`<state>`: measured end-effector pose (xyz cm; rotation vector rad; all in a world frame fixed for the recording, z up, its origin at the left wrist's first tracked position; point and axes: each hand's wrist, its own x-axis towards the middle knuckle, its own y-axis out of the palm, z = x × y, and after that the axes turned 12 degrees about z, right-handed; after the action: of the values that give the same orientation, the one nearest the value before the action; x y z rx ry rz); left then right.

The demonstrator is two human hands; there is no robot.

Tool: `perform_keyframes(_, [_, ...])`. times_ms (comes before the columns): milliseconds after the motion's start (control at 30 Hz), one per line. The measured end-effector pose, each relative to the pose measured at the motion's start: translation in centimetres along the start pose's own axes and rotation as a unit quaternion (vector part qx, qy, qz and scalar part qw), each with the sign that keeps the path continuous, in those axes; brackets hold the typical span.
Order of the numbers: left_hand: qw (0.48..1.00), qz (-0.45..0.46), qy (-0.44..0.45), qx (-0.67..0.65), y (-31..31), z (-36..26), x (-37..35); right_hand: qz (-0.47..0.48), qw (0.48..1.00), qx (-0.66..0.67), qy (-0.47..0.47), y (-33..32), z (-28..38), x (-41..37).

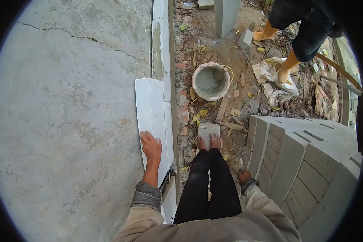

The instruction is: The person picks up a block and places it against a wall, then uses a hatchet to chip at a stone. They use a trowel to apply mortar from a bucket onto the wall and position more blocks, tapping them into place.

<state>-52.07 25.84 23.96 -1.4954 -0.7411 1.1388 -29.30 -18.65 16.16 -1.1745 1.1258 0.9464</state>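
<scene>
My left hand (151, 146) rests on a long white block (151, 109) that lies along the edge of the concrete floor, its fingers spread over the block's left side. Low on the right, my right hand (244, 176) is closed round the handle of a tool (240, 163), which looks like a trowel and is partly hidden. A bucket of grey mortar (210, 82) stands on the soil ahead, with a handled tool (220, 74) in it. My bare feet are on a small grey block (209, 131).
Stacked pale blocks (302, 161) rise close on my right. Another person in dark trousers and orange boots (289, 64) stands at the upper right, by a crumpled sack (270, 76). A cracked concrete floor (68, 101) spreads left. An upright block (226, 18) stands beyond the bucket.
</scene>
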Motion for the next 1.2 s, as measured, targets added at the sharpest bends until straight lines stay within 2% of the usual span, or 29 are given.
perform_keyframes(67, [1.000, -0.003, -0.013, -0.021, 1.3, 1.0, 0.7, 0.004, 1.000, 0.019, -0.018, 0.6, 0.5, 1.7])
perform_keyframes(167, [0.983, 0.037, -0.044, -0.176, -0.4, 1.7, 0.8, 0.023, 0.996, 0.072, -0.050, 1.6, 0.6, 5.2])
perform_keyframes(267, [0.978, -0.014, -0.051, -0.204, -2.0, -0.1, 2.0, 0.069, 0.992, 0.094, -0.041, -0.4, 7.3, 2.2])
perform_keyframes(367, [0.991, -0.093, 0.021, -0.094, -2.1, -1.6, 4.7, 0.056, 0.996, 0.041, -0.052, -2.1, 10.5, 4.3])
perform_keyframes(400, [0.991, -0.100, 0.020, -0.082, -1.8, -2.2, 5.7, 0.033, 0.998, 0.007, -0.047, -3.1, 12.1, 4.9])
perform_keyframes(467, [0.993, -0.106, 0.012, -0.052, -1.0, -2.2, 7.1, 0.030, 0.997, 0.050, -0.054, -5.1, 14.4, 6.6])
perform_keyframes(533, [0.991, -0.084, 0.000, -0.107, 0.2, -0.3, 7.9, -0.047, 0.982, -0.092, -0.156, -6.5, 13.5, 13.9])
perform_keyframes(600, [0.990, -0.070, -0.011, -0.121, 0.1, -0.8, 7.6, -0.034, 0.994, -0.068, -0.079, -8.8, 16.0, 18.0])
perform_keyframes(633, [0.991, -0.069, -0.013, -0.110, -1.4, -2.1, 7.6, -0.013, 0.998, -0.015, -0.056, -10.1, 18.4, 18.1])
perform_keyframes(700, [0.994, -0.073, -0.018, -0.075, -2.2, -3.1, 7.6, 0.000, 0.995, 0.075, -0.065, -12.1, 20.5, 21.4])
perform_keyframes(733, [0.995, -0.079, -0.021, -0.052, -2.0, -3.2, 7.7, -0.009, 0.989, 0.110, -0.100, -12.7, 21.4, 23.7])
perform_keyframes(800, [0.995, -0.091, -0.022, -0.037, -1.0, -3.2, 8.0, -0.135, 0.977, -0.073, -0.150, -15.5, 23.6, 26.8])
perform_keyframes(867, [0.994, -0.101, -0.029, -0.043, -0.3, -2.4, 8.0, -0.136, 0.980, 0.014, -0.142, -18.6, 25.5, 32.0])
perform_keyframes(900, [0.994, -0.093, -0.018, -0.052, -0.1, -2.3, 8.0, -0.135, 0.979, -0.006, -0.150, -20.5, 25.6, 36.7])
perform_keyframes(967, [0.996, -0.074, -0.008, -0.052, -0.4, -2.0, 7.3, -0.228, 0.959, -0.081, -0.146, -22.1, 28.4, 39.0])
perform_keyframes(1000, [0.996, -0.083, -0.024, -0.036, -0.7, -2.8, 7.3, -0.223, 0.957, -0.119, -0.142, -23.1, 30.6, 37.9])
perform_keyframes(1100, [0.992, -0.097, -0.076, 0.009, -0.1, -6.2, 7.9, -0.260, 0.925, -0.143, -0.236, -24.2, 30.0, 44.3])
perform_keyframes(1167, [0.987, -0.109, -0.114, 0.027, 0.9, -6.6, 8.3, -0.277, 0.924, -0.216, -0.152, -23.8, 29.6, 47.2])
perform_keyframes(1200, [0.985, -0.120, -0.125, -0.001, 1.2, -6.4, 8.4, -0.303, 0.910, -0.212, -0.189, -23.4, 30.4, 47.3])
